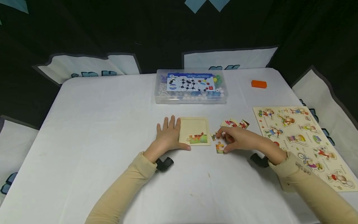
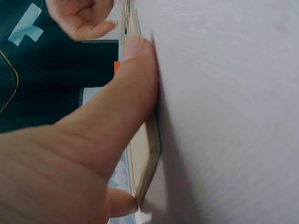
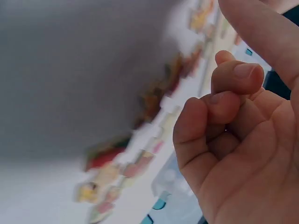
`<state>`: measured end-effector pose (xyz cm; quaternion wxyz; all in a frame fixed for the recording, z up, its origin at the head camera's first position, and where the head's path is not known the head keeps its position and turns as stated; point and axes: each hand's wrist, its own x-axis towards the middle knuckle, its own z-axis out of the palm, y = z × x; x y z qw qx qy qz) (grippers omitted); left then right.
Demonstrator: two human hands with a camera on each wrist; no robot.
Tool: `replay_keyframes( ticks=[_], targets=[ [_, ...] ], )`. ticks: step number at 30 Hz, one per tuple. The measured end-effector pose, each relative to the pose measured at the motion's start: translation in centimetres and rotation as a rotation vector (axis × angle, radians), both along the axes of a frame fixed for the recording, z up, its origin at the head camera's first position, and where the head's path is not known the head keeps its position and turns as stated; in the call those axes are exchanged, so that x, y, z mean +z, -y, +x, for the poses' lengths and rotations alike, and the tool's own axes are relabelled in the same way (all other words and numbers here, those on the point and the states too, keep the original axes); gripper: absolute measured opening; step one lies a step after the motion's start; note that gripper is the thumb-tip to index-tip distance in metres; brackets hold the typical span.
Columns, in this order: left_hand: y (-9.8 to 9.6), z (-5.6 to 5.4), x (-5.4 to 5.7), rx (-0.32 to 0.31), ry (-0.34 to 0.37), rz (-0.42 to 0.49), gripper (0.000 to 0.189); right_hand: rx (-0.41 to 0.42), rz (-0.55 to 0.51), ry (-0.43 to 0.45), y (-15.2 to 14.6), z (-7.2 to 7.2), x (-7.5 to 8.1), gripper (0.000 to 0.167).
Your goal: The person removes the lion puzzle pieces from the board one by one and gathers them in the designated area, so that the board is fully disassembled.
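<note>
My left hand [image 1: 167,137] lies spread at the left side of a small wooden puzzle tray [image 1: 193,126], its thumb along the near edge. In the left wrist view, the thumb [image 2: 126,88] rests against the edge of the tray. Joined puzzle pieces [image 1: 198,138] with green and red print sit in the tray's lower right. Over loose pieces to the right hovers my right hand [image 1: 240,138], its thumb tip beside an orange-and-yellow puzzle piece [image 1: 220,147]. In the right wrist view, the right hand's fingers [image 3: 191,126] are loosely curled, with nothing visible between them and the thumb.
More puzzle pieces [image 1: 230,123] lie beyond the right hand. A large wooden board of picture figures [image 1: 282,137] covers the table's right side, partly under the right forearm. A clear plastic box of molecule-model parts [image 1: 191,98] and an orange block [image 1: 259,84] stand farther back.
</note>
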<state>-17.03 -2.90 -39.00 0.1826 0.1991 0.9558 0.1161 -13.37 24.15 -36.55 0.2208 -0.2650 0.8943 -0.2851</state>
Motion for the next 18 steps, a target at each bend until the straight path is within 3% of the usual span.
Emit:
replay_keyframes(
  ticks=[7, 18],
  targets=[
    [0.1, 0.0, 0.1, 0.0, 0.014, 0.002, 0.12, 0.024, 0.086, -0.098, 2.9, -2.0, 0.8, 0.042],
    [0.1, 0.0, 0.3, -0.001, 0.033, -0.003, 0.12, 0.172, 0.066, -0.167, 7.0, -3.5, -0.7, 0.042]
  ],
)
